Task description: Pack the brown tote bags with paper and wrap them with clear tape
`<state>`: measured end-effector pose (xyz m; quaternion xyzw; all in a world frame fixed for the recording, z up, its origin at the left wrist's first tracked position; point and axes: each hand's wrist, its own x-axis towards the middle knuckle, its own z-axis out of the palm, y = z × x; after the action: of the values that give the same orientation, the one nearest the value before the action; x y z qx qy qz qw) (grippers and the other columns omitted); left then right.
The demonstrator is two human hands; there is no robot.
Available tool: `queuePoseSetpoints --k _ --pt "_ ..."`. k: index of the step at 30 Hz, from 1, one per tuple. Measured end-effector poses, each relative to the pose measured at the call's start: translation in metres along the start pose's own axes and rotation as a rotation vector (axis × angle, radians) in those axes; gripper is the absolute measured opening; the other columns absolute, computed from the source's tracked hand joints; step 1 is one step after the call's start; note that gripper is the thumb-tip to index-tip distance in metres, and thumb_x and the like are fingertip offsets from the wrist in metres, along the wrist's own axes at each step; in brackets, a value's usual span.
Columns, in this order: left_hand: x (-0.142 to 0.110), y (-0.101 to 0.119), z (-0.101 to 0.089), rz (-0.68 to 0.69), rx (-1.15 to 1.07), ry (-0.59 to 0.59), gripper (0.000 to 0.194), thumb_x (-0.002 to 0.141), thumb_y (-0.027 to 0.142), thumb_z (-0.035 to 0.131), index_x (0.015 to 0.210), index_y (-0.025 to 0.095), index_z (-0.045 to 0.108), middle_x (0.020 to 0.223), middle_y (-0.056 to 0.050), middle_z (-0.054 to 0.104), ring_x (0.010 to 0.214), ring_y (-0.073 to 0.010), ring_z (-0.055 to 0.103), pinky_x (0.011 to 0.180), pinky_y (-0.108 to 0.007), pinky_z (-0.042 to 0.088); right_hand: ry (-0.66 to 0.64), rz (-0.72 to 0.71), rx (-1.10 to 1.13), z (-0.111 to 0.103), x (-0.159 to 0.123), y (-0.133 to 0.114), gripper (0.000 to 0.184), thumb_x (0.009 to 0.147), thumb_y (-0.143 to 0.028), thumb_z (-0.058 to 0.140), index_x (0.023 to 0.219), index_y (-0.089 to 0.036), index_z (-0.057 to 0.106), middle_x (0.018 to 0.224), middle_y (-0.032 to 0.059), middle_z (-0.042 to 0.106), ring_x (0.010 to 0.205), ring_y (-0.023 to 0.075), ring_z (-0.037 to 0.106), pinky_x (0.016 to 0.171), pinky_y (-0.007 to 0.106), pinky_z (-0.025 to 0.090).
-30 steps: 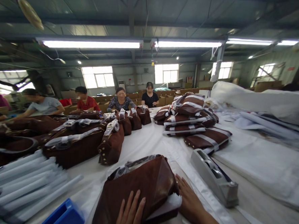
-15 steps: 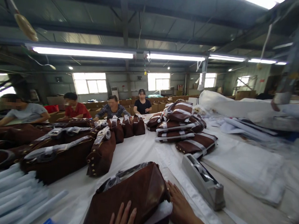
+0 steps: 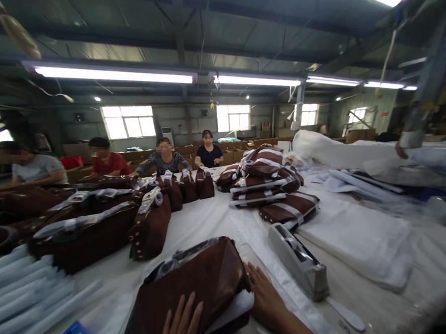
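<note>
Slouchy, leathery brown bag (image 3: 200,284) on rumpled white sheeting (image 3: 194,226) here.
The left hand (image 3: 182,321) lies flat, slightly spread, on its smooth front; the right hand (image 3: 265,296), outstretched, sits against its end, near a boxy grey dispenser (image 3: 300,265).

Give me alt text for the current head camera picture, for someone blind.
A left hand rests on a brown bag, the right hand at its right end, on a white-covered table. More brown bags are ahead and left, a gray tape dispenser right, four people beyond.
</note>
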<state>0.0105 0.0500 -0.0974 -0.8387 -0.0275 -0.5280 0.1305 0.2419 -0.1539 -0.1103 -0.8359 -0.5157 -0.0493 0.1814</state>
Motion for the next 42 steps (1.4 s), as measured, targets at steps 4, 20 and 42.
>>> queuePoseSetpoints --k 4,20,42 --pt "0.005 0.002 -0.008 -0.001 -0.01 -0.04 0.051 0.103 0.027 0.029 0.153 0.023 0.034 0.129 -0.009 0.067 0.144 -0.0194 0.037 0.124 -0.043 0.02 -0.008 0.003 -0.019 0.0 0.0 0.0 0.058 0.095 -0.035 0.05 0.151 -0.021 0.041 0.161 0.011 0.026 0.149 0.0312 0.024 0.121 0.052 0.024" --pt "0.015 0.01 -0.028 -0.055 -0.053 -0.138 0.064 0.091 0.007 0.036 0.153 0.023 0.034 0.145 -0.006 0.055 0.144 -0.0213 0.038 0.124 -0.041 0.023 0.028 -0.014 -0.031 0.005 0.0 0.004 0.065 0.094 -0.036 0.053 0.155 -0.024 0.033 0.16 0.0101 0.027 0.147 0.0339 0.028 0.12 0.054 0.028" --pt "0.027 0.02 -0.044 -0.137 -0.068 -0.193 0.072 0.087 0.0 0.037 0.154 0.023 0.031 0.15 -0.007 0.049 0.145 -0.0242 0.036 0.122 -0.045 0.028 0.046 -0.043 -0.073 0.001 -0.002 0.004 0.059 0.095 -0.031 0.047 0.152 -0.016 0.04 0.159 0.0129 0.031 0.147 0.0334 0.028 0.119 0.053 0.028"
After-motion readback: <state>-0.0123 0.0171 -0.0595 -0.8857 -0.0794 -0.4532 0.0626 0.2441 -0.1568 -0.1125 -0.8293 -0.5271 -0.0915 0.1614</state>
